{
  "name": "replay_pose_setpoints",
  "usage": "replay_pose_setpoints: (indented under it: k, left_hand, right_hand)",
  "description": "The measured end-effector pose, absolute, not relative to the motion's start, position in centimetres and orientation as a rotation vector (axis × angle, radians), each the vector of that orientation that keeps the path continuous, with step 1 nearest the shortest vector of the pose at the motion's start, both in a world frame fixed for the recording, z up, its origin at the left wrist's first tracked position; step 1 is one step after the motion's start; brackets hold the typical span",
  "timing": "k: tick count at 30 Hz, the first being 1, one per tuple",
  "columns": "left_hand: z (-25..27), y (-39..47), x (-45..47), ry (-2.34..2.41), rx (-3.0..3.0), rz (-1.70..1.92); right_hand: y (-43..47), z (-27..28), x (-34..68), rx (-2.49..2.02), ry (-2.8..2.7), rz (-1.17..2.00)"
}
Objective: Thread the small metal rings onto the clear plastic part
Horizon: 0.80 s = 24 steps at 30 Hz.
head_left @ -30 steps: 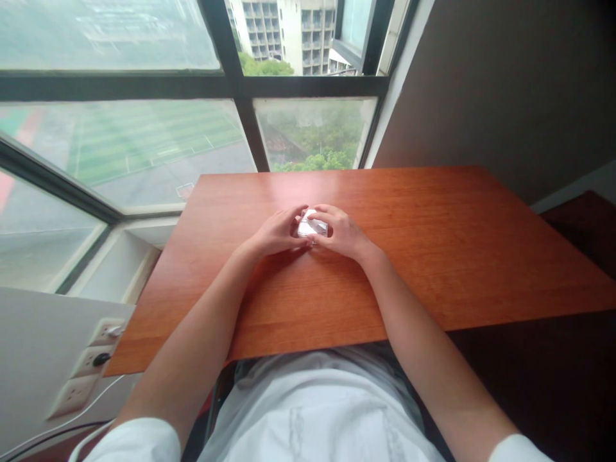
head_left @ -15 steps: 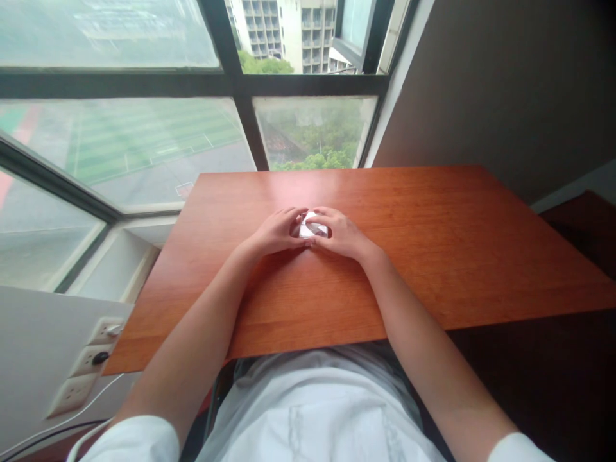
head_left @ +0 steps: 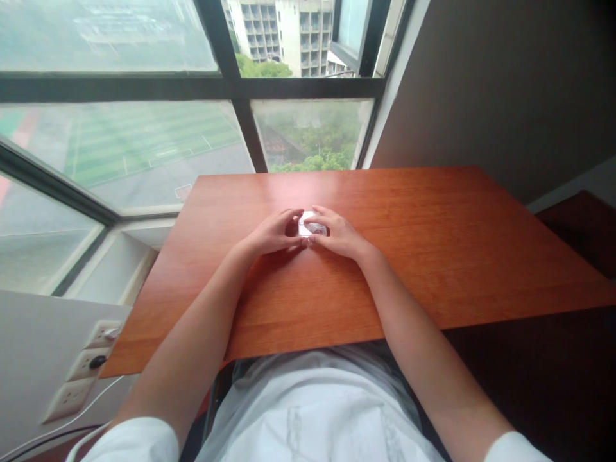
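Note:
A small, shiny, whitish box-like thing (head_left: 306, 226) sits at the middle of the wooden table, between my two hands; glare hides its exact kind. My left hand (head_left: 275, 231) curves round its left side, thumb at the near edge and fingertips at the far edge. From the other side, my right hand (head_left: 335, 232) grips it, with the thumb along the near edge and a finger lying across its top. Both hands are closed about the thing, and parts of its sides are covered by the fingers.
The reddish-brown wooden table (head_left: 433, 256) stands against a large window with dark frames (head_left: 245, 128). A dark wall (head_left: 481, 83) rises at the right. Wall sockets (head_left: 89, 362) with plugs and cables are at the lower left, beside the table's edge.
My left hand has shifted slightly left, its fingertips a little farther from the right hand's. The whitish thing stays between them. The whole view has tilted slightly.

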<state>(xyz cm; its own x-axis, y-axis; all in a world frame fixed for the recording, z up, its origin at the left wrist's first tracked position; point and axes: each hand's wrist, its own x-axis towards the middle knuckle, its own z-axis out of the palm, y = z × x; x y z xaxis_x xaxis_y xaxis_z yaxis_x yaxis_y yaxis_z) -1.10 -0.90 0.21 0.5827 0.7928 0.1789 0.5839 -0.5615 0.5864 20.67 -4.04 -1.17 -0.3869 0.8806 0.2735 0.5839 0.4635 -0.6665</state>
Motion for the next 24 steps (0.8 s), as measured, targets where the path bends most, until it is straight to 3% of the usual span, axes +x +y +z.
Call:
replay_pose_setpoints:
  k: [14, 24]
  left_hand:
    - [-0.9, -0.9, -0.2, 1.316, 2.493, 0.593]
    - [-0.8, -0.7, -0.3, 1.227, 2.543, 0.575]
  right_hand:
    - [-3.7, -2.5, 19.3, -1.583, -1.966, 0.266]
    - [-2.3, -1.7, 23.3, -1.908, -1.543, 0.006]
